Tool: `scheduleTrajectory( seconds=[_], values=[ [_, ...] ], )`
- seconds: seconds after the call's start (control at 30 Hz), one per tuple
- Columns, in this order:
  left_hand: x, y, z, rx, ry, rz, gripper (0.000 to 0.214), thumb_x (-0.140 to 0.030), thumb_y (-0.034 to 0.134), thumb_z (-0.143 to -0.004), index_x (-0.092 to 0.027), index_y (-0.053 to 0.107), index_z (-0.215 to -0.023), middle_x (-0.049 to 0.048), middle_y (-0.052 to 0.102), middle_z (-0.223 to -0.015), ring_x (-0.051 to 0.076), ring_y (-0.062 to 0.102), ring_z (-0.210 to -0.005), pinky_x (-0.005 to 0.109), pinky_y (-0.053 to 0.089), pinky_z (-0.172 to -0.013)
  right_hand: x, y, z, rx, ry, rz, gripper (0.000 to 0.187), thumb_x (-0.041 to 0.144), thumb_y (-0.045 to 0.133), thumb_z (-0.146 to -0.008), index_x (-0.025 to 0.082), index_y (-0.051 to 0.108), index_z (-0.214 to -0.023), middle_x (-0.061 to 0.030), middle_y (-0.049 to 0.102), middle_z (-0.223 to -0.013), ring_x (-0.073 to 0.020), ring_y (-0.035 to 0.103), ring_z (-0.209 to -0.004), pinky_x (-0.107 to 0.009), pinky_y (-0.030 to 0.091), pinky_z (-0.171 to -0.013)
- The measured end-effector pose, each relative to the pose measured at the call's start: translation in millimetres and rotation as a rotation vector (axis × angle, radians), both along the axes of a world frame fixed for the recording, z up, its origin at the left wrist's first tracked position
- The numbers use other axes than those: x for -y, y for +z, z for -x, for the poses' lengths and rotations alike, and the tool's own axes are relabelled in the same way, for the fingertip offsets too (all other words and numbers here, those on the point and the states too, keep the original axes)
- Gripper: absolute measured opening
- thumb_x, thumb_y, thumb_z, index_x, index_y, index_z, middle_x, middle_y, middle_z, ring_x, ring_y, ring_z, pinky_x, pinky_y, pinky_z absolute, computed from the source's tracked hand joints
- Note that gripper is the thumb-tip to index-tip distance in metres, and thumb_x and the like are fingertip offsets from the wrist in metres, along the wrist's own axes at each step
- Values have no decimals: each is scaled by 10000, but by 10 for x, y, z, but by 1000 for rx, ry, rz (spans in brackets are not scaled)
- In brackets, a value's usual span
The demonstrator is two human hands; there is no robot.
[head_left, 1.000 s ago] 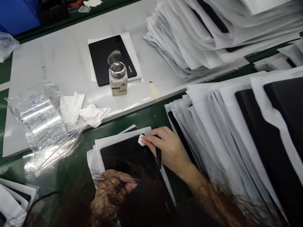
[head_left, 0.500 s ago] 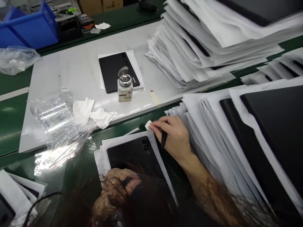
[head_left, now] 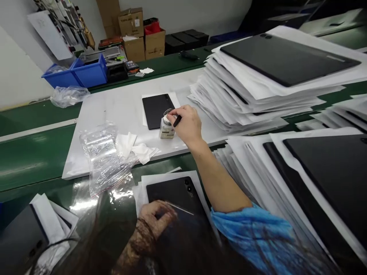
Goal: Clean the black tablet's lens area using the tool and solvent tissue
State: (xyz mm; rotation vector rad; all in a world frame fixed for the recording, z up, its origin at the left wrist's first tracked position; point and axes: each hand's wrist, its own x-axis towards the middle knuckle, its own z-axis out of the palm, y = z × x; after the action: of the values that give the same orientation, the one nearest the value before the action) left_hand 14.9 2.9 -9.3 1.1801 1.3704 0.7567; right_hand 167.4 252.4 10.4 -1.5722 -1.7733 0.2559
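Observation:
My right hand (head_left: 185,124) reaches out over a small glass dispenser bottle (head_left: 166,130) with a metal top on the white board (head_left: 94,110). Its fingers are pinched together on the bottle's top and a thin black tool sticks out between them; the small white wipe piece seen before is hidden under the fingers. My left hand (head_left: 156,217) rests with curled fingers on the near edge of a black tablet back cover (head_left: 174,194), which lies on white paper sheets in front of me. Dark hair hangs across the lower view and hides part of that hand.
A second black cover (head_left: 156,109) lies behind the bottle. Crumpled white wipes (head_left: 134,147) and a clear plastic bag (head_left: 104,156) sit at the left. Tall stacks of covers in paper (head_left: 266,80) fill the right. Blue bins (head_left: 83,72) and cardboard boxes stand at the back.
My right hand left the tablet cover's top corner and moved forward to the dispenser bottle, carrying the wipe piece and black tool. The view tilted up. My left hand stayed on the cover.

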Motion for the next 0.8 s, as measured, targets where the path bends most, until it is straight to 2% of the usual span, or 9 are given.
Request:
scheduleTrajectory(
  seconds=[0.1, 0.17, 0.23, 0.33, 0.47, 0.57, 0.63, 0.7, 0.8],
  values=[
    [-7, -34, 28, 87, 18, 13, 174, -369, 649, -668, -200, 666, -629, 2, 734, -567, 178, 690, -495, 225, 530, -479, 157, 10, -87, 15, 12, -78, 183, 300, 818, -1207, 227, 944, -1318, -157, 867, -1360, -414, 798, -1331, -638, 685, -1228],
    [2, -45, 33, 123, 27, 20, 156, -351, 656, -679, -196, 656, -655, 0, 742, -592, 167, 695, -517, 211, 528, -494, 491, -3, -195, -40, 54, -207, 274, 342, 735, -1269, 209, 912, -1431, -158, 868, -1372, -386, 813, -1322, -635, 697, -1221],
    [17, -58, 30, 138, 40, 16, 146, -336, 661, -685, -192, 650, -655, -4, 744, -595, 157, 692, -508, 201, 525, -492, 992, -46, -306, -138, 174, -280, 289, 349, 657, -1310, 253, 902, -1428, -133, 899, -1332, -350, 859, -1295, -591, 729, -1213],
    [40, -91, 22, 119, 62, -12, 149, -328, 670, -689, -188, 652, -643, -13, 734, -562, 150, 682, -486, 191, 515, -474, 1835, -209, -443, -240, 429, -159, 254, 298, 706, -1266, 379, 881, -1432, -62, 947, -1220, -305, 929, -1110, -482, 815, -1028],
    [61, -88, 30, 57, 32, -77, 137, -309, 702, -670, -185, 687, -612, -23, 715, -544, 143, 666, -517, 178, 492, -494, 2610, -474, -557, -271, 561, 126, 674, 310, 804, -1153, 569, 706, -1767, -10, 951, -1072, -345, 941, -824, -487, 854, -776],
    [67, -16, 39, 76, -61, -88, 108, -286, 713, -662, -190, 713, -712, -8, 743, -657, 164, 692, -625, 203, 521, -591, 2837, -559, -599, -376, 506, 274, 795, 216, 767, -1143, 699, 667, -1766, 38, 904, -942, -337, 904, -711, -472, 857, -763],
    [70, 31, 32, 132, -118, -91, 254, -239, 690, -690, -207, 669, -942, 7, 758, -808, 180, 708, -746, 238, 538, -699, 2888, -583, -629, -435, 479, 313, 806, 183, 766, -1145, 696, 677, -1762, 42, 891, -934, -321, 888, -700, -458, 854, -772],
    [74, 55, 14, 160, -135, -119, 278, -195, 642, -742, -216, 635, -1019, 13, 761, -857, 174, 715, -785, 242, 545, -734, 2905, -612, -683, -466, 485, 320, 760, 207, 789, -1170, 660, 690, -1772, 41, 887, -951, -294, 882, -725, -427, 845, -788],
    [83, 48, -14, 119, -93, -131, 118, -204, 629, -764, -205, 701, -858, 10, 774, -736, 163, 732, -669, 201, 573, -620, 2908, -661, -823, -491, 462, 285, 471, 566, 798, -1245, 557, 798, -1716, -35, 926, -1156, -303, 917, -920, -438, 844, -870]
  ],
)
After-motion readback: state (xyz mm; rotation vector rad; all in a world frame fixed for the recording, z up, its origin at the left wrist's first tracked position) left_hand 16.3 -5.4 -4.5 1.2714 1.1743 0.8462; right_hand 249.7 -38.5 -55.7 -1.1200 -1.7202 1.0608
